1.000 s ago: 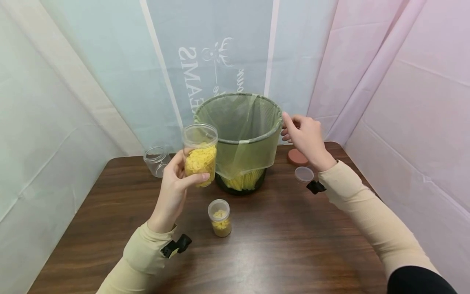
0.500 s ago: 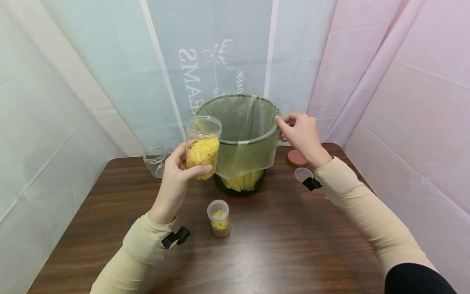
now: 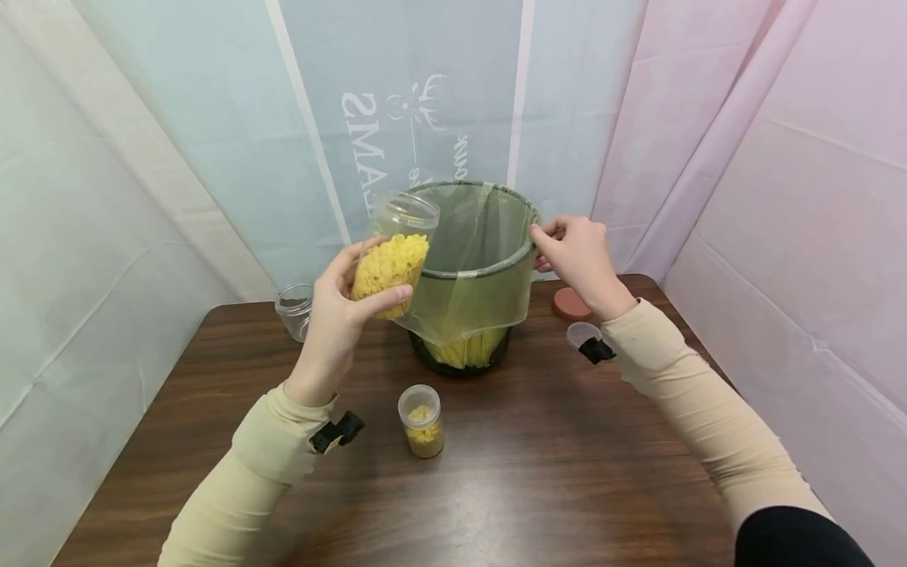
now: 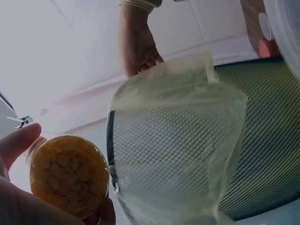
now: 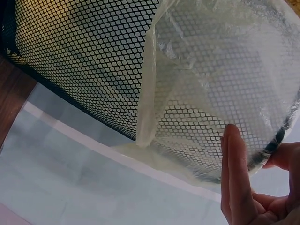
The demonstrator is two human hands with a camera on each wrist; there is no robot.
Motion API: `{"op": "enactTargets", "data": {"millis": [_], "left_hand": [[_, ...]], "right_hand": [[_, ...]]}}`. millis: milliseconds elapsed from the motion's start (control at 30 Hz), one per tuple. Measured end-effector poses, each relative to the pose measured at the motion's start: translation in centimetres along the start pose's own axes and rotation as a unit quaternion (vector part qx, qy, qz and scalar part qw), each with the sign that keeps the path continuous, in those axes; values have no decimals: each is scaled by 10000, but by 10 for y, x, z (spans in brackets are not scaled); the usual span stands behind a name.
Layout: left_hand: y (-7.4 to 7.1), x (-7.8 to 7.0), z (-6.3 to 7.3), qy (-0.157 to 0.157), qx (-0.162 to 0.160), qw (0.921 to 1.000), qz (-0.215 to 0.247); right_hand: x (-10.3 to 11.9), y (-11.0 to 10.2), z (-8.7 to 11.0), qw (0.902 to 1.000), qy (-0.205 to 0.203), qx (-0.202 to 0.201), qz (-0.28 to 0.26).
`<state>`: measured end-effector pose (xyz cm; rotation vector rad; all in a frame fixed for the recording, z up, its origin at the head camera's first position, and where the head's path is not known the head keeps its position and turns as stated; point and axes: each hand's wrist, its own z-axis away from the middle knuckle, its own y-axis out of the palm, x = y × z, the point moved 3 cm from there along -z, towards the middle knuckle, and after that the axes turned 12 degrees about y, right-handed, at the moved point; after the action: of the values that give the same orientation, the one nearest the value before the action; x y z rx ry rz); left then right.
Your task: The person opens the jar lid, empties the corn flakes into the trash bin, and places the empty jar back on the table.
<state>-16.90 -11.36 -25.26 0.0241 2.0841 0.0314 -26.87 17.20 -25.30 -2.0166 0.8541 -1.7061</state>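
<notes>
While a small jar (image 3: 423, 442) of yellow bits (image 3: 423, 414) stands nearest on the table (image 3: 538, 472), the left hand (image 3: 335, 323) grips a tilted clear jar (image 3: 392, 272) beside the lined mesh bin (image 3: 482, 307), whose rim (image 3: 520, 253) the right hand (image 3: 577, 258) pinches; behind hangs a pale curtain (image 3: 581, 94).

Head: I look forward and down across the bench (image 3: 567, 472).
Left wrist: I see the mesh bin (image 4: 262, 140) sideways, up close.
Right wrist: near too, facing its rim (image 5: 280, 136).
Wrist overlap: the bin's mesh.
</notes>
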Motion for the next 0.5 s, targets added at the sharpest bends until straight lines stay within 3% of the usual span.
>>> {"op": "enactTargets", "data": {"millis": [233,500], "left_hand": [[-1,-2,-17,72,-150,9999,22],[-3,0,-30,106,-47,9996,-266]], "right_hand": [[4,-1,0,9997,163,-65,170],[5,1,1,9992,123,-202,328]]}}
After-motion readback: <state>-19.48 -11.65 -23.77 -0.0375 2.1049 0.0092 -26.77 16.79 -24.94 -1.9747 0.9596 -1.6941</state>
